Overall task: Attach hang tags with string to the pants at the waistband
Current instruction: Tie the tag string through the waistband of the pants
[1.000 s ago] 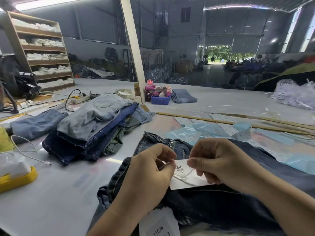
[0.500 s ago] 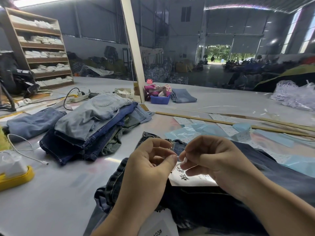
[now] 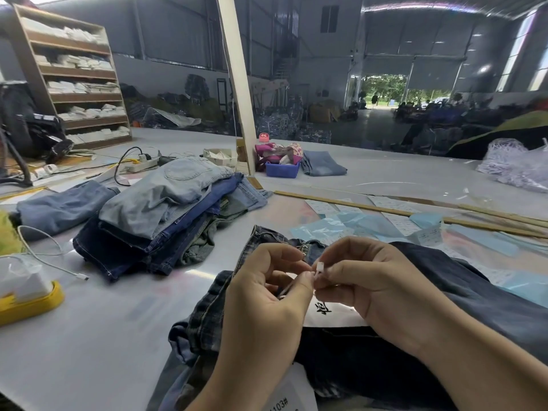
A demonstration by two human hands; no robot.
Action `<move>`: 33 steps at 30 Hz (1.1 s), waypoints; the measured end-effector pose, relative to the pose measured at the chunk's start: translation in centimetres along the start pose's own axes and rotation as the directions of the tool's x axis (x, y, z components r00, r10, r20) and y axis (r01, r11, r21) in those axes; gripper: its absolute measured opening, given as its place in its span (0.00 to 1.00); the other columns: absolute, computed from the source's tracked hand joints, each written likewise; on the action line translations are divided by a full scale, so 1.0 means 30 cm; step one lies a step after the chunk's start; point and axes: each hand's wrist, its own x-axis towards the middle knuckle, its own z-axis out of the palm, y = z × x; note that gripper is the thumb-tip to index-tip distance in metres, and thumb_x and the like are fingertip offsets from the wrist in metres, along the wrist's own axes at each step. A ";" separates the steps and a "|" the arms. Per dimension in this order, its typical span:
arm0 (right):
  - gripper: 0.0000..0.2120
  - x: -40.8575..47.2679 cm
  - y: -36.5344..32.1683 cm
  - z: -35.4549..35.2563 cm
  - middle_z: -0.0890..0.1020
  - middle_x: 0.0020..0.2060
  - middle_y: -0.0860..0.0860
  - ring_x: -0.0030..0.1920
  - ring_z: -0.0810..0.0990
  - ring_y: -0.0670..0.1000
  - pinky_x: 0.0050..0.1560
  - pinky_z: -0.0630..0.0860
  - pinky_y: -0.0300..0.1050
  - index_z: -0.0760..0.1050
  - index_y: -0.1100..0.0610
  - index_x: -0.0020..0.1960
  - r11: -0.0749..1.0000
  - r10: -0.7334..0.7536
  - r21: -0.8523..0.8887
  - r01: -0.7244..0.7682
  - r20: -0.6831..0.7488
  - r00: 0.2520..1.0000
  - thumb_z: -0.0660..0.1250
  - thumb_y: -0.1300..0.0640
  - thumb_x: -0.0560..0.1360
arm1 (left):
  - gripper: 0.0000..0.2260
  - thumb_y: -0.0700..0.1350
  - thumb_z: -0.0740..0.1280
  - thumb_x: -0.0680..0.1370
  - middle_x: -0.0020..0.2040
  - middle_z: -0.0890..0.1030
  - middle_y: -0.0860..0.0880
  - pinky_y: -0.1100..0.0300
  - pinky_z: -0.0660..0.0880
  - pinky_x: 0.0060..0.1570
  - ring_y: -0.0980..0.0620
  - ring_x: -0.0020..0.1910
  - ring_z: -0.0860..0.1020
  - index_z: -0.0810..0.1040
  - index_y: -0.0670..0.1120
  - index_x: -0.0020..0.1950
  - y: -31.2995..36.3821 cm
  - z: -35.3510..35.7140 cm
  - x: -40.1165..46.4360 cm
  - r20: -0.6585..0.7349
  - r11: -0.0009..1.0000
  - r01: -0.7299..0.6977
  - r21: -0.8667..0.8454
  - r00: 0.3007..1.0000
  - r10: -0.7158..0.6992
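The hall is dim overall; daylight pours through the open doorway (image 3: 385, 90) at the back, blown out to pale green; tall windows (image 3: 530, 54) at right glow white; soft glare streaks the grey table (image 3: 89, 336); shadows are faint; wide-angle bending curves the post (image 3: 237, 84) and shelving (image 3: 74, 78); far clutter is smeared, murky.

Warehouse interior: wooden shelving unit (image 3: 74, 81) at left, slanted cream post (image 3: 237, 93) at centre, open doorway (image 3: 385, 90) admitting daylight beyond.
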 end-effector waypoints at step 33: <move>0.07 -0.027 -0.012 0.007 0.79 0.31 0.55 0.32 0.76 0.50 0.33 0.75 0.43 0.83 0.59 0.38 0.937 -0.014 -0.347 0.035 0.061 0.998 0.79 0.59 0.64 | 0.13 0.37 0.75 0.73 0.37 0.82 0.48 0.70 0.72 0.31 0.60 0.30 0.72 0.80 0.56 0.41 -0.006 -0.024 -0.014 -0.015 0.992 0.046 -0.118 0.999 -0.048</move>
